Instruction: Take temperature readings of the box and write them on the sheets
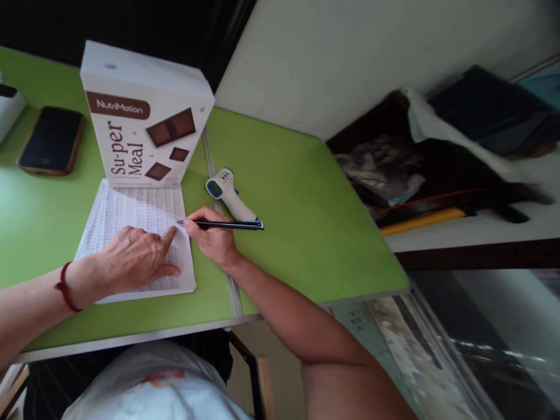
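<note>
My right hand [213, 238] grips a black pen [236, 224], its tip on the right part of a sheet of paper [186, 274] covered in rows of small writing. Across the same sheet lies my left hand [135, 254], palm down, with the index finger stretched toward the pen tip and the thumb apart. It hides the middle of the writing. A white and brown box [131, 134] marked "NutriMotion Su-per Meal" stands upright at the paper's far edge. Just beyond my right hand rests a white and blue infrared thermometer [230, 192].
A dark phone [52, 140] lies left of the box on the green table [297, 204]. Part of a white object [9, 108] shows at the left edge. To the right, a shelf [437, 239] holds dark cloth and a yellow strip [422, 221].
</note>
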Tool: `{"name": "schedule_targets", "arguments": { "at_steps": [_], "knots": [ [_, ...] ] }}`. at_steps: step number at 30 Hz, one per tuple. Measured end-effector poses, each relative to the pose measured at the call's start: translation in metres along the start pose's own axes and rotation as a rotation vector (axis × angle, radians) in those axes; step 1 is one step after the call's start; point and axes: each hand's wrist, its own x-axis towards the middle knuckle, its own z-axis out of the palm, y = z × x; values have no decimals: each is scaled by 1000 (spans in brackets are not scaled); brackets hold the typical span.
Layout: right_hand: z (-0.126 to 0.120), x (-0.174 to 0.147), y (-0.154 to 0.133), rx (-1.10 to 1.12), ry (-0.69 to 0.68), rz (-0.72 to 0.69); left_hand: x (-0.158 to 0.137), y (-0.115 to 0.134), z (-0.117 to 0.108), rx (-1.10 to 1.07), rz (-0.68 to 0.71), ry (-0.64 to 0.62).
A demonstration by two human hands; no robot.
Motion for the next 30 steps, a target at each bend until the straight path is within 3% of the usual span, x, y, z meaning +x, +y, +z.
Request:
{"name": "schedule_targets", "arguments": {
  "at_steps": [13,30],
  "knots": [
    [0,1,-1,-21,-45,27,1,-1,5,-21,0,57],
    [1,2,-1,-16,-12,49,0,-3,2,-13,-6,13]
  ]
}}
